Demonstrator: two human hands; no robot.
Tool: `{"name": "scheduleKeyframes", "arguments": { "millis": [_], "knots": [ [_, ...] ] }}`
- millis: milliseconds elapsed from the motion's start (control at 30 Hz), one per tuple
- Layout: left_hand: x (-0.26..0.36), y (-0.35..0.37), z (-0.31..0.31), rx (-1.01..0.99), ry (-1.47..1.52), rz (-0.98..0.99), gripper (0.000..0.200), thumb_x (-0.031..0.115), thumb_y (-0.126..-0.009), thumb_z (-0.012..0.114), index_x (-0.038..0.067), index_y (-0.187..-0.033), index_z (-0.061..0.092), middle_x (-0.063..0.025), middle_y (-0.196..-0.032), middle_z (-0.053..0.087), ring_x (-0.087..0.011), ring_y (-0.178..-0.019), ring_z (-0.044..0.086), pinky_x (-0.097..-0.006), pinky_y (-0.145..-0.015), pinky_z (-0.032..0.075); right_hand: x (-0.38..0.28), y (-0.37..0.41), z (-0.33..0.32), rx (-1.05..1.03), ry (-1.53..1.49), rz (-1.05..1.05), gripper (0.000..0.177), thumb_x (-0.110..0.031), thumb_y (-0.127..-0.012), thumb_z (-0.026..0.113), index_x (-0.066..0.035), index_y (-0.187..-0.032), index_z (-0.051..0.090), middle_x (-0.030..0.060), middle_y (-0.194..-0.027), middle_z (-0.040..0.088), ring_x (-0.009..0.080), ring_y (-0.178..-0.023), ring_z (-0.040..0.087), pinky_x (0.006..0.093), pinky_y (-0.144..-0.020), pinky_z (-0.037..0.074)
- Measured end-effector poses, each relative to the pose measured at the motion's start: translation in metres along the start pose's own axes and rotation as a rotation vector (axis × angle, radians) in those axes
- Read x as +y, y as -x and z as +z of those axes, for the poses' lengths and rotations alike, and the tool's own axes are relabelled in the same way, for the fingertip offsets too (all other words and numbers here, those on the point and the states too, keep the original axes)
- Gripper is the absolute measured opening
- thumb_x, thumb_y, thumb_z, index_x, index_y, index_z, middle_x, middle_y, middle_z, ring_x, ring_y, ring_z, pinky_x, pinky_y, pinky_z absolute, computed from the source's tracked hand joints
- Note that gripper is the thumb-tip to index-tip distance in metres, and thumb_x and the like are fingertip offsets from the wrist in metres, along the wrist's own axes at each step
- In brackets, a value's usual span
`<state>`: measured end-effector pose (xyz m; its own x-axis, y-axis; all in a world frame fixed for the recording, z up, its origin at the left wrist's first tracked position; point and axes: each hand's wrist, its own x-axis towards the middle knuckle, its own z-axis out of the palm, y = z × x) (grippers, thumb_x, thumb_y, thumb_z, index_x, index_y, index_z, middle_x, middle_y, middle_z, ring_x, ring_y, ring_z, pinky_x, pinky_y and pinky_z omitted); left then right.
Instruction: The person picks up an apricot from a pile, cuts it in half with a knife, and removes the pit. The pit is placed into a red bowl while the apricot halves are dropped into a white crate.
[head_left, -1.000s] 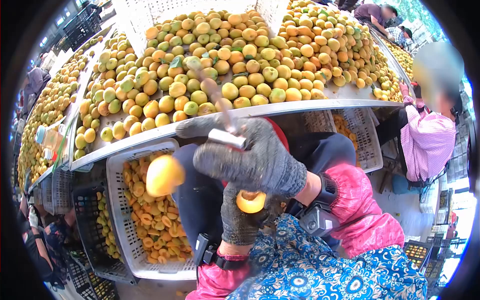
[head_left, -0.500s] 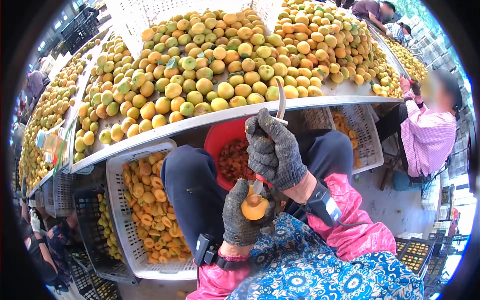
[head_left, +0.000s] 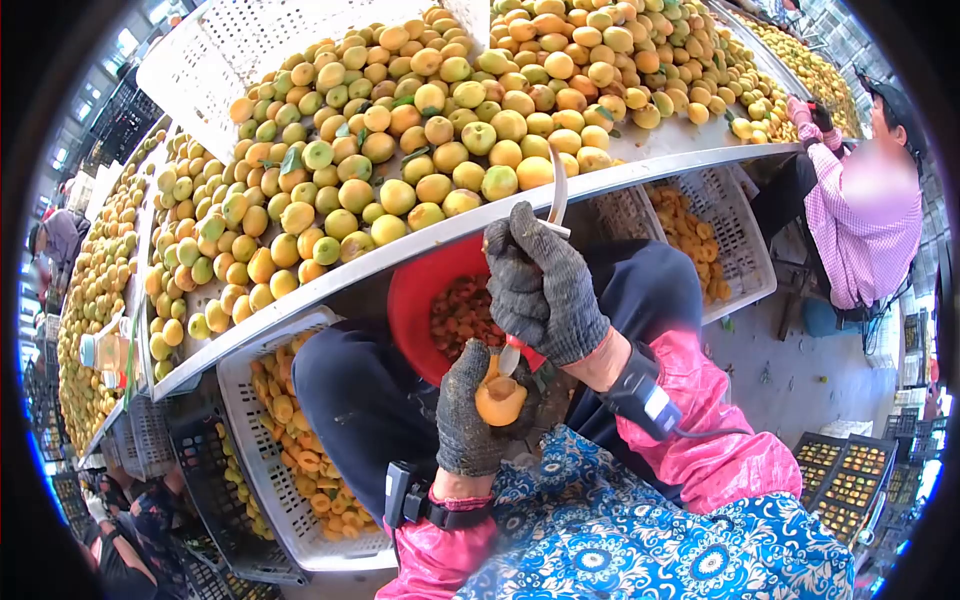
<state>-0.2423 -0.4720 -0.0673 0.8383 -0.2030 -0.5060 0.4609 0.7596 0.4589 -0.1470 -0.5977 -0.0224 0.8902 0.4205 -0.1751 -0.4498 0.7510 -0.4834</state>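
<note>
My left hand, in a dark grey glove, grips a cut apricot whose opening faces up. My right hand, gloved alike, is closed above it. From the top of that fist rises a curved knife blade. Out of its lower side comes a red handle with a short metal tip, right at the apricot's upper edge. Whether blade and tip belong to one tool is hidden by the glove. Below the hands' far side stands a red tub holding reddish-brown pits or scraps.
A metal-edged table heaped with whole apricots spans the front. Under it at left is a white crate of halved apricots; another crate stands right. A person in a pink checked shirt sits at right.
The view has shifted, with the table's edge now more tilted. My left hand has moved slightly left and up with the apricot. The right hand keeps its closed grip.
</note>
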Motion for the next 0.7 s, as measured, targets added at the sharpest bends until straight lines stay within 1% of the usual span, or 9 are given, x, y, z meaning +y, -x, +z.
{"name": "scheduleKeyframes", "arguments": {
  "millis": [33,100,200,267,400,500,567,667,700],
  "knots": [
    [0.002,-0.001,0.005,0.038,0.193,-0.139,0.024,0.028,-0.086,0.068,0.006,-0.094,0.061,-0.0076,-0.086,0.065,-0.0193,-0.072,0.065,-0.0305,-0.058,0.053,-0.002,0.003,0.006,0.003,-0.005,-0.004,0.033,-0.038,-0.100,0.045,-0.007,-0.091,0.054,-0.0097,-0.051,0.028,0.0019,-0.033,0.025,0.0199,-0.030,0.024],
    [-0.002,-0.006,0.002,-0.007,0.180,-0.147,0.031,0.037,-0.092,0.059,0.007,-0.100,0.062,-0.0067,-0.090,0.065,-0.0178,-0.073,0.065,-0.0305,-0.061,0.056,-0.003,0.010,0.016,0.015,0.326,-0.141,0.034,-0.036,-0.099,0.051,-0.005,-0.087,0.057,-0.0075,-0.051,0.034,0.0037,-0.033,0.029,0.0203,-0.030,0.026],
    [-0.001,-0.007,0.009,0.091,0.253,-0.064,0.024,0.028,-0.093,0.060,0.006,-0.099,0.062,-0.0067,-0.091,0.065,-0.0182,-0.071,0.065,-0.0295,-0.061,0.054,-0.001,0.005,0.009,0.034,0.204,-0.066,0.033,-0.036,-0.098,0.051,-0.006,-0.086,0.058,-0.0070,-0.051,0.035,0.0041,-0.033,0.031,0.0205,-0.031,0.027],
    [-0.009,-0.015,-0.012,0.017,-0.162,0.109,0.033,0.037,-0.094,0.054,0.004,-0.096,0.060,-0.0082,-0.072,0.061,-0.0193,-0.062,0.063,-0.0300,-0.052,0.051,0.004,-0.005,-0.008,0.043,-0.024,0.037,0.034,-0.038,-0.098,0.051,-0.007,-0.087,0.057,-0.0075,-0.051,0.035,0.0042,-0.034,0.031,0.0206,-0.030,0.026],
    [-0.009,-0.021,-0.014,0.052,-0.748,0.412,0.033,0.037,-0.095,0.053,0.005,-0.093,0.060,-0.0073,-0.077,0.061,-0.0156,-0.063,0.061,-0.0276,-0.053,0.050,0.009,-0.015,-0.023,0.136,-0.191,0.183,0.032,-0.039,-0.099,0.048,-0.009,-0.088,0.055,-0.0081,-0.052,0.034,0.0042,-0.036,0.030,0.0217,-0.030,0.024],
    [-0.003,-0.034,-0.014,-0.030,-0.682,0.380,0.037,0.040,-0.096,0.052,0.004,-0.094,0.060,-0.0067,-0.081,0.061,-0.0130,-0.064,0.060,-0.0261,-0.054,0.049,0.007,-0.024,-0.028,0.170,-0.161,0.155,0.032,-0.038,-0.099,0.048,-0.009,-0.088,0.055,-0.0081,-0.052,0.034,0.0042,-0.036,0.031,0.0218,-0.030,0.024],
    [-0.005,-0.039,0.003,0.152,-0.283,0.329,0.040,0.042,-0.095,0.053,0.003,-0.096,0.060,-0.0068,-0.081,0.062,-0.0133,-0.063,0.060,-0.0256,-0.053,0.049,0.002,-0.028,-0.022,0.147,-0.177,0.152,0.031,-0.037,-0.100,0.047,-0.008,-0.088,0.055,-0.0083,-0.052,0.035,0.0039,-0.035,0.030,0.0217,-0.030,0.023],
    [0.018,-0.045,0.003,0.022,-0.057,0.318,0.046,0.049,-0.095,0.047,0.005,-0.104,0.058,-0.0077,-0.085,0.063,-0.0178,-0.068,0.061,-0.0295,-0.053,0.050,-0.017,-0.013,0.000,0.052,0.288,0.184,0.037,-0.041,-0.097,0.052,-0.004,-0.091,0.059,-0.0085,-0.053,0.033,0.0028,-0.036,0.028,0.0200,-0.033,0.026],
    [0.026,-0.042,0.000,-0.075,-0.022,0.297,0.048,0.050,-0.095,0.045,0.005,-0.105,0.058,-0.0076,-0.087,0.063,-0.0183,-0.070,0.062,-0.0301,-0.054,0.051,-0.026,-0.004,0.005,0.011,0.568,0.157,0.035,-0.037,-0.094,0.059,-0.002,-0.098,0.063,-0.0040,-0.061,0.051,0.0053,-0.043,0.045,0.0201,-0.040,0.038]
  ]
}}
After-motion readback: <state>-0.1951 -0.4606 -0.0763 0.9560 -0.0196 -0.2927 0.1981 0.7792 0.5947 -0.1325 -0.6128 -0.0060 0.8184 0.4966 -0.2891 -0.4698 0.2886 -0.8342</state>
